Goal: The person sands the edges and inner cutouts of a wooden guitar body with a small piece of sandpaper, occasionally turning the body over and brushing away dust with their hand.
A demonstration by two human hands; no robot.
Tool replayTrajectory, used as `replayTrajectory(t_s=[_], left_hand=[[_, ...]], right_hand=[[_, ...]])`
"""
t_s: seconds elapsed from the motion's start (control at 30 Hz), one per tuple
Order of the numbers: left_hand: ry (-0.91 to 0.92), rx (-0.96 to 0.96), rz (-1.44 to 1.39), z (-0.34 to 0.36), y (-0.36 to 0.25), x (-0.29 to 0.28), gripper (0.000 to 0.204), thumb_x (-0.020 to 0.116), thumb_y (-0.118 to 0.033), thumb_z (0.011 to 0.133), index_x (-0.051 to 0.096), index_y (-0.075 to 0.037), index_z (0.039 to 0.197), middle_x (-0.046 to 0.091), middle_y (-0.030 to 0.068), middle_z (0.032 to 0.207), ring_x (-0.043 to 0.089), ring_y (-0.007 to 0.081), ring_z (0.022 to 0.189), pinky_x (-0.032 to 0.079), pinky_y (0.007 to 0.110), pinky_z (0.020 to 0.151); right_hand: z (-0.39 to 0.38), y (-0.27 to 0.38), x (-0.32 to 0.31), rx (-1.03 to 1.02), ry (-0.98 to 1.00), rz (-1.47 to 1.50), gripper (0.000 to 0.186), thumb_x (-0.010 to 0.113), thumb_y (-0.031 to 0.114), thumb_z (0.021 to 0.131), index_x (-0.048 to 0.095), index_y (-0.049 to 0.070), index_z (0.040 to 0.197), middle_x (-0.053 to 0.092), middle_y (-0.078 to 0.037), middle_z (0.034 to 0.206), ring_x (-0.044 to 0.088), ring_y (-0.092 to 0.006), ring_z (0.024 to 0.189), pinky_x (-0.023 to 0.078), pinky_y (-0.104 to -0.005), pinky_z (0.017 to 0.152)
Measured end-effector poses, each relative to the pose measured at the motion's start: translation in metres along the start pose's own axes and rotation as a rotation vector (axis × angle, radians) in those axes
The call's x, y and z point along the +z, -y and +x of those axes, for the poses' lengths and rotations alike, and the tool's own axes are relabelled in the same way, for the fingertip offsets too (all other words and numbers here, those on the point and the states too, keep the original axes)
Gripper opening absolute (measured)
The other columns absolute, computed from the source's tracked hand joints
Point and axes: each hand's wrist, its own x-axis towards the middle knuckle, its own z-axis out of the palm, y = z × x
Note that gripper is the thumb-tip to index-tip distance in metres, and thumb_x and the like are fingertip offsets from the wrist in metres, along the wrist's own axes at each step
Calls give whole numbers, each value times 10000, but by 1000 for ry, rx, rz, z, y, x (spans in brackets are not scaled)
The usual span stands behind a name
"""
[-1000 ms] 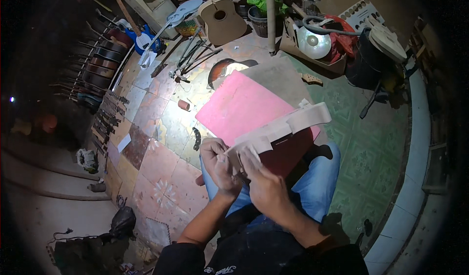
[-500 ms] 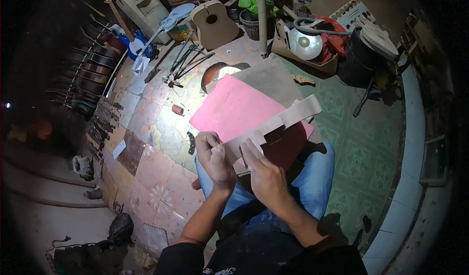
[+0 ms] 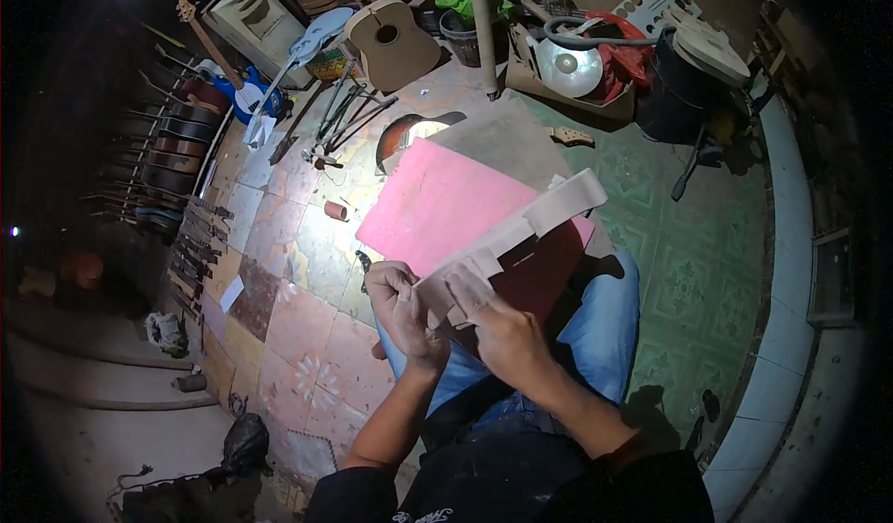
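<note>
Currently, the left hand (image 3: 405, 311) is gripping the pale piece (image 3: 564, 205) above the lap (image 3: 609, 323), while the right hand (image 3: 499, 326), fingers outstretched, is touching its edge. It's looking bare, seemingly unfinished; how much remains isn't showing.

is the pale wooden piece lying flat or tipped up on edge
Tipped up on edge: the pale wooden piece shows its narrow side upward, the left hand at one end.

head: 1 fisheye | looks down | fingers (image 3: 470, 288) near | floor (image 3: 302, 328) farther
</note>
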Motion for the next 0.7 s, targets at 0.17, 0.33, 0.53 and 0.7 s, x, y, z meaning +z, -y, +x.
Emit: replayTrajectory(t_s=[0.17, 0.33, 0.53, 0.7], left_hand=[[28, 1, 65, -2, -3, 1, 280, 470, -304, 886, 405, -32, 905, 393, 82, 918, 364, 159, 832, 334, 301, 784], [37, 53, 93, 1, -2, 0, 304, 453, -319, 952, 407, -23, 898, 394, 88, 913, 370, 167, 831, 337, 311, 795], [91, 32, 119, -17, -3, -4, 262, 398, -266, 1010, 424, -9, 967, 414, 100, 947, 421, 184, 856, 379, 320, 815], [87, 21, 96, -6, 2, -9, 294, 408, -292, 1006, 430, 1, 984, 419, 105, 955, 417, 178, 853, 373, 308, 819]], right_hand=[[4, 13, 3, -226, -78, 27, 640, 486, -82, 834, 447, -10, 1468, 458, -268, 1488, 538, -395, 1303, 504, -433, 1031], [0, 14, 10, -45, -112, -111, 660, 479, -84, 836, 429, 3, 1488, 502, -264, 1450, 504, -388, 1339, 461, -439, 1075], [10, 12, -3, -15, -40, -93, 701, 463, -109, 821, 425, 46, 1503, 483, -246, 1472, 495, -384, 1346, 480, -433, 1058], [-7, 21, 5, -214, -89, -55, 696, 476, -77, 832, 413, 72, 1509, 506, -218, 1463, 534, -422, 1276, 507, -464, 999]])
